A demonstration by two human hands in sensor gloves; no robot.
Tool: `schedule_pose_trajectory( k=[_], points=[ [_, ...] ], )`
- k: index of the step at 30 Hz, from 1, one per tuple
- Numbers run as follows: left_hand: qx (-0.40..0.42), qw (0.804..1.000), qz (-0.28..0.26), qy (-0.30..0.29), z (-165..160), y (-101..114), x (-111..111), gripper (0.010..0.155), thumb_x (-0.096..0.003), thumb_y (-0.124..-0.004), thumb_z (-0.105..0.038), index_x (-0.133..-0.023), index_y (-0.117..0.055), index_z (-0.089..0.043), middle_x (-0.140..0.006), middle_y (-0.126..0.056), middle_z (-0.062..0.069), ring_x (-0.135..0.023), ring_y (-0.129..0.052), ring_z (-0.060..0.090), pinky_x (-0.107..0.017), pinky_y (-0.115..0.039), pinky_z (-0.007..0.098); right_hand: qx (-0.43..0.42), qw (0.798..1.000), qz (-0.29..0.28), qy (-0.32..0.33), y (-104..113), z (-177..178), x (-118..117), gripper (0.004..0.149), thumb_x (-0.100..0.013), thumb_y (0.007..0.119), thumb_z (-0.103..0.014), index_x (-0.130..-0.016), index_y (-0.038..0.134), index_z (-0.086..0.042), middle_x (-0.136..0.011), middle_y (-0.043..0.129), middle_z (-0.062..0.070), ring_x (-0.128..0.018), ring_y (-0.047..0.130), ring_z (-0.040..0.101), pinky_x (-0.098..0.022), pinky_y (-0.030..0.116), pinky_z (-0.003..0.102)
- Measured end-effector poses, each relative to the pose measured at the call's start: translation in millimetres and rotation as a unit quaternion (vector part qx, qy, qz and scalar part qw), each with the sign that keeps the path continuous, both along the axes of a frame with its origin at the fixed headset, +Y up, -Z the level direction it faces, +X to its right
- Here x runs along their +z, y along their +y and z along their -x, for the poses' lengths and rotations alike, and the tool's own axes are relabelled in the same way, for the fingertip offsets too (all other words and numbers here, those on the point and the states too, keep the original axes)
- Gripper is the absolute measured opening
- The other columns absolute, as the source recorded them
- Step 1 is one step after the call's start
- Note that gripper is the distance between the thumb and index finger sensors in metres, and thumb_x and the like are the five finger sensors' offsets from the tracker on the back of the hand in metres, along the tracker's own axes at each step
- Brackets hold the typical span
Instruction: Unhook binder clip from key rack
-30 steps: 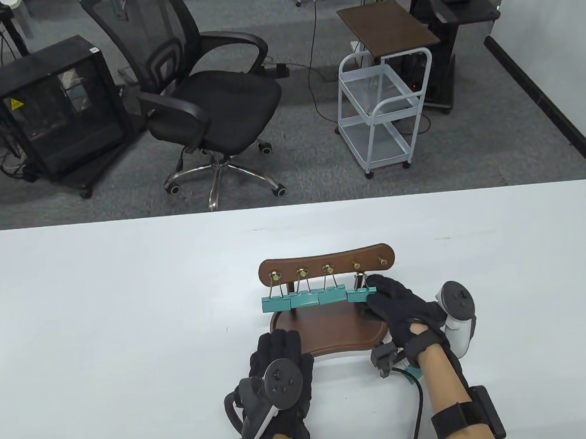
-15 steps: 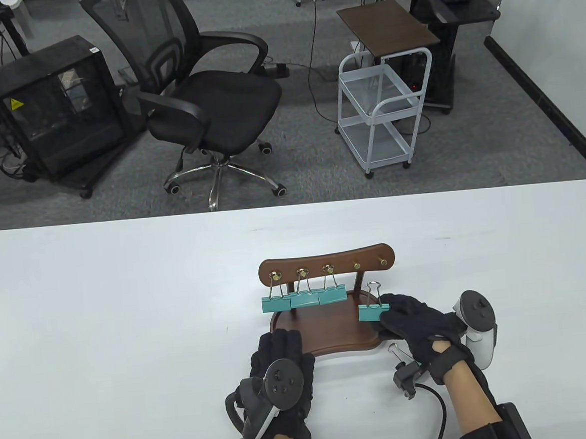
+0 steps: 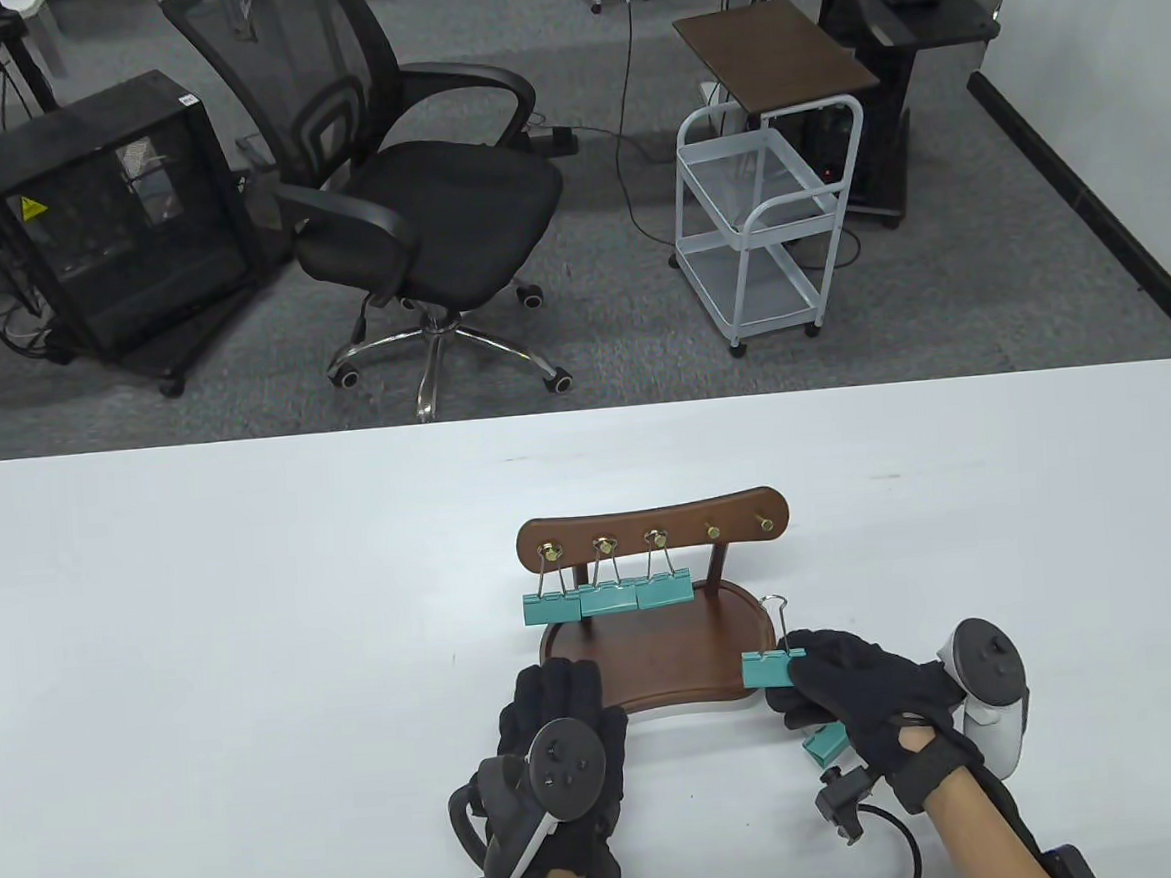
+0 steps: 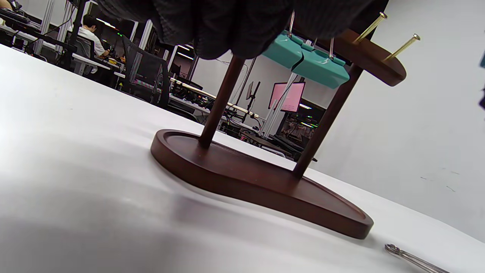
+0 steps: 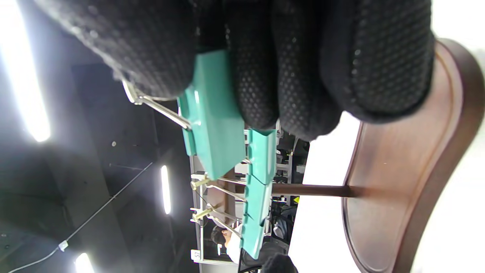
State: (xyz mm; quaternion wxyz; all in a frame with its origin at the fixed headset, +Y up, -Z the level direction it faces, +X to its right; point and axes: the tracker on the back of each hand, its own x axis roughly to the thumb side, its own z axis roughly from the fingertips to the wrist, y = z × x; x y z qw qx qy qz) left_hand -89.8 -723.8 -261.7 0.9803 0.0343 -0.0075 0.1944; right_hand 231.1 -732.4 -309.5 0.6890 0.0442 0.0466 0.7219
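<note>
Right hand (image 3: pixel 869 695) fingers (image 5: pixel 295 68) pinch clip (image 3: pixel 770 669) (off hook), held over rack (image 3: pixel 661 654) base's right end, near bench (image 3: pixel 208 636) front edge. Left hand (image 3: pixel 557 752) rests at base front, fingers curled together.

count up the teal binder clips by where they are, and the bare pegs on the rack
Clips hanging on the key rack: 3
Clip held in the right hand: 1
Clip on the table by the right wrist: 1
Total clips: 5
Bare pegs: 2
</note>
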Motion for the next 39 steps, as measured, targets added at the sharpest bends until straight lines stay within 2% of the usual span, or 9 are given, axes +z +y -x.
schedule_pose_trajectory(
  k=[4, 8, 11, 19, 30, 39],
  points=[
    [0.001, 1.000, 0.000, 0.000, 0, 0, 0, 0.061, -0.0534, -0.061, -0.053, -0.109, -0.063, -0.029, -0.118, -0.060, 0.003, -0.111, -0.052, 0.031, -0.075, -0.051, 0.052, 0.086, 0.995, 0.001, -0.051, 4, -1, 3, 0.050, -0.034, 0.088, -0.045, -0.073, 0.083, -0.014, -0.055, 0.102, 0.018, -0.041, 0.105, 0.035, -0.026, 0.093, 0.042],
    [-0.001, 1.000, 0.001, -0.001, 0, 0, 0, 0.061, -0.0534, -0.061, -0.053, -0.109, -0.063, -0.029, -0.118, -0.060, 0.003, -0.111, -0.052, 0.031, -0.075, -0.051, 0.052, 0.182, 0.981, 0.030, -0.064, 5, -2, 5, 0.050, -0.035, 0.088, -0.047, -0.070, 0.085, -0.012, -0.047, 0.103, 0.018, -0.033, 0.106, 0.033, -0.020, 0.093, 0.041],
    [-0.001, 1.000, 0.001, -0.002, -1, 0, 0, 0.061, -0.0535, -0.061, -0.053, -0.109, -0.063, -0.029, -0.118, -0.060, 0.003, -0.111, -0.052, 0.031, -0.075, -0.051, 0.052, 0.220, 0.973, 0.045, -0.060, 2, 0, 5, 0.050, -0.036, 0.087, -0.048, -0.070, 0.085, -0.011, -0.045, 0.103, 0.017, -0.030, 0.106, 0.032, -0.017, 0.093, 0.041],
    [0.001, 1.000, 0.000, -0.003, -1, 0, 0, 0.061, -0.0533, -0.061, -0.053, -0.109, -0.063, -0.029, -0.118, -0.060, 0.003, -0.111, -0.052, 0.031, -0.075, -0.051, 0.052, 0.351, 0.930, 0.107, -0.035, -7, 15, 3, 0.049, -0.036, 0.087, -0.048, -0.066, 0.087, -0.010, -0.038, 0.105, 0.017, -0.022, 0.107, 0.030, -0.011, 0.093, 0.039],
    [0.001, 1.000, 0.001, -0.002, -1, 0, 0, 0.061, -0.0533, -0.061, -0.053, -0.109, -0.064, -0.029, -0.118, -0.060, 0.003, -0.111, -0.052, 0.031, -0.076, -0.051, 0.052, 0.434, 0.890, 0.140, -0.020, -13, 31, 2, 0.048, -0.036, 0.087, -0.047, -0.063, 0.090, -0.008, -0.033, 0.107, 0.016, -0.017, 0.108, 0.029, -0.007, 0.094, 0.038],
    [0.000, 1.000, 0.000, -0.002, -1, 0, 0, 0.061, -0.0533, -0.061, -0.053, -0.109, -0.064, -0.029, -0.118, -0.060, 0.003, -0.111, -0.052, 0.031, -0.075, -0.051, 0.052, 0.463, 0.875, 0.137, -0.022, -15, 37, 2, 0.048, -0.036, 0.087, -0.046, -0.062, 0.091, -0.006, -0.030, 0.108, 0.016, -0.012, 0.109, 0.030, -0.004, 0.094, 0.038]
  ],
)
